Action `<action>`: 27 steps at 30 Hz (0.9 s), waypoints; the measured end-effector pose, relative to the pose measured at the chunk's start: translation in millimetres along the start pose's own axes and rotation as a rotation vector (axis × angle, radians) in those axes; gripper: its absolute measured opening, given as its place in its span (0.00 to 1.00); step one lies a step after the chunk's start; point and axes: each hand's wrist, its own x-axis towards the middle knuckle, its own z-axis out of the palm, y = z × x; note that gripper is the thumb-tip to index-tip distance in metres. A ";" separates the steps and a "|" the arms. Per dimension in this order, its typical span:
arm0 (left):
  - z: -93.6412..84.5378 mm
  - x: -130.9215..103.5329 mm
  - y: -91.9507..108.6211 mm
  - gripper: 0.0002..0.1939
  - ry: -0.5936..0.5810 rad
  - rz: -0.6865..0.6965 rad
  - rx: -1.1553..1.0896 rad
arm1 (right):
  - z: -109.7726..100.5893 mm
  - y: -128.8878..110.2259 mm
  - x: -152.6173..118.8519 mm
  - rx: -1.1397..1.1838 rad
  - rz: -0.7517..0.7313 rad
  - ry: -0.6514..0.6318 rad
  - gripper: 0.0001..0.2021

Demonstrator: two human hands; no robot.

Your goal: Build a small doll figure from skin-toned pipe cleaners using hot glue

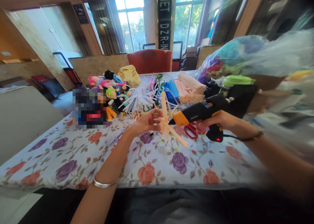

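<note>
My left hand point(150, 122) is closed on a pale peach figure point(165, 119) made of fuzzy stems, with one part upright and another slanting down to the right. Wrapped round the handle of a black and yellow glue gun point(196, 112) is my right hand point(218, 119). The gun's nozzle points left and is at the middle of the peach figure; whether it touches cannot be made out. A red light shows at the base of the gun's handle. Red-handled scissors point(191, 131) lie on the table just below the gun.
Behind my hands on the flowered tablecloth point(103, 158) are white stems point(141, 98), blue stems point(171, 90), peach stems point(188, 86) and several small dolls point(111, 93). A large plastic bag point(235, 54) bulges at the right. A red chair point(149, 61) stands beyond the table.
</note>
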 end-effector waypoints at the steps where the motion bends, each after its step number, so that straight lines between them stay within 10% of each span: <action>1: -0.1 0.1 -0.1 0.26 -0.003 0.003 0.001 | -0.7 2.2 1.2 -0.002 -0.004 -0.007 0.02; 27: -2.1 0.8 -3.7 0.24 -0.075 0.033 0.006 | 6.7 4.2 4.9 -0.047 -0.029 0.302 0.04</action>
